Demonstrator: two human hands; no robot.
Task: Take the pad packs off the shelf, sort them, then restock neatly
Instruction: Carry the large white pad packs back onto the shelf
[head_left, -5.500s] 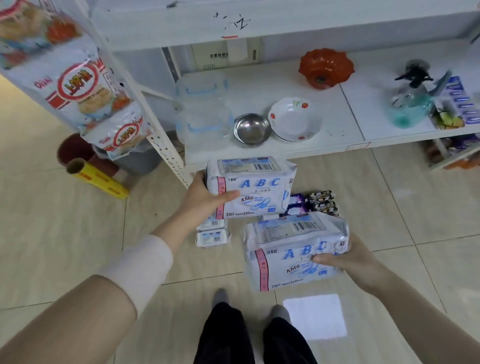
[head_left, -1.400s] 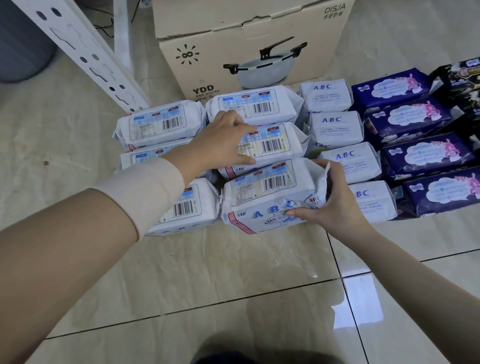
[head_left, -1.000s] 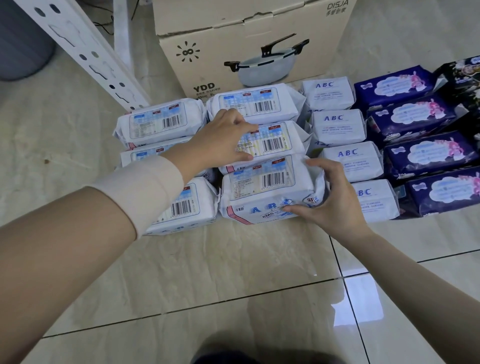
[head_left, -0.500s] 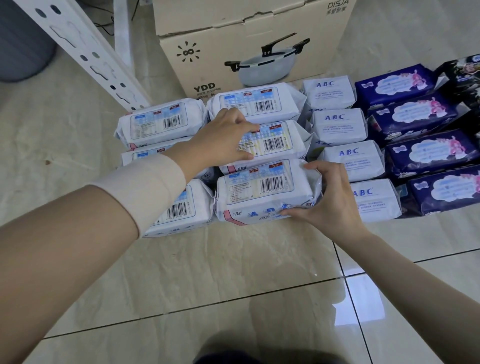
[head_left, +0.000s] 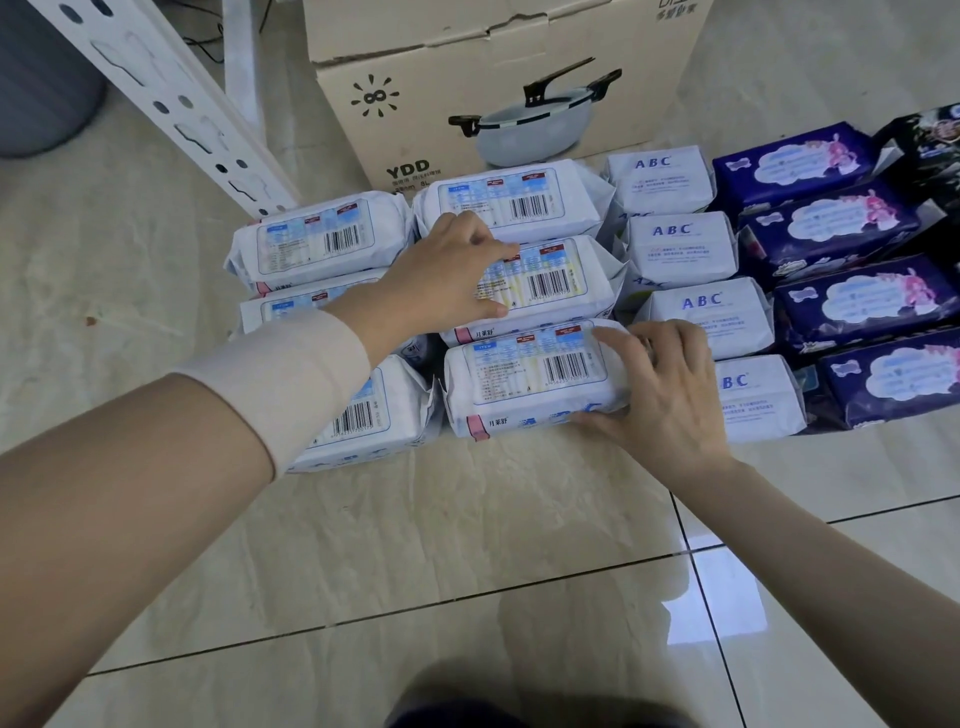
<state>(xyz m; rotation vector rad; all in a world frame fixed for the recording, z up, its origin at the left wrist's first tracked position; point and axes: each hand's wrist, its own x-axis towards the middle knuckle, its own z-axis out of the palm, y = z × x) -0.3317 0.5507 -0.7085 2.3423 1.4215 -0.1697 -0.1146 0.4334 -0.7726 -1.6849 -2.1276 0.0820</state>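
Right hand clasps front pack before box; left hand open, flat on middle pack.

on the tiled floor, pad packs lie in columns in front of the cardboard box. the nearest pack lies farthest from the box, a second pack between them. the shelf upright stands left of the box; smaller packs lie right of the columns.
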